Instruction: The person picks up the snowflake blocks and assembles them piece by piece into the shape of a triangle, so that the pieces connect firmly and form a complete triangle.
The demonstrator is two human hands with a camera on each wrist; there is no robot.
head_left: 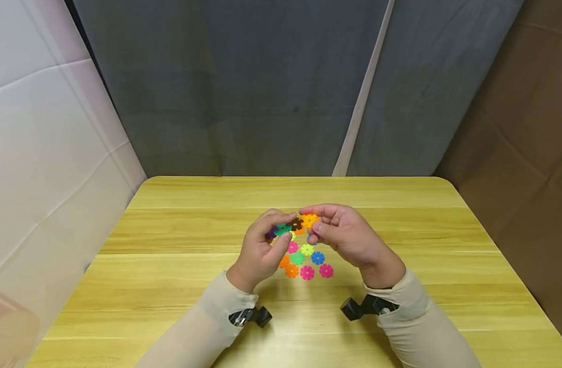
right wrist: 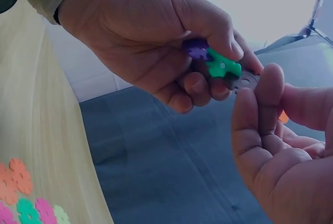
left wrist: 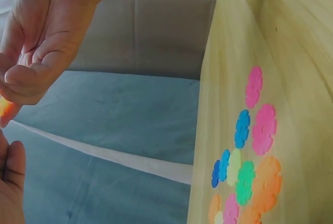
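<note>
Grey cloth hangs behind a pale yellow wooden tabletop (head_left: 179,230), with a white panel on the left and brown board on the right. Above the middle of it the left hand (head_left: 260,250) curls its fingers and thumb round a short chain of plastic snowflake discs (right wrist: 218,65), a purple one and a green one joined to a dark brown one. The right hand (head_left: 342,235) meets it from the other side, its fingers and thumb pinching an orange snowflake disc (head_left: 309,220) that sits just beside the brown end of the chain; whether the two are joined cannot be told. Under both hands a loose cluster of flat snowflake discs (head_left: 307,260) lies on the wood: pink, orange, green, blue and yellow-green, close together and some overlapping.
</note>
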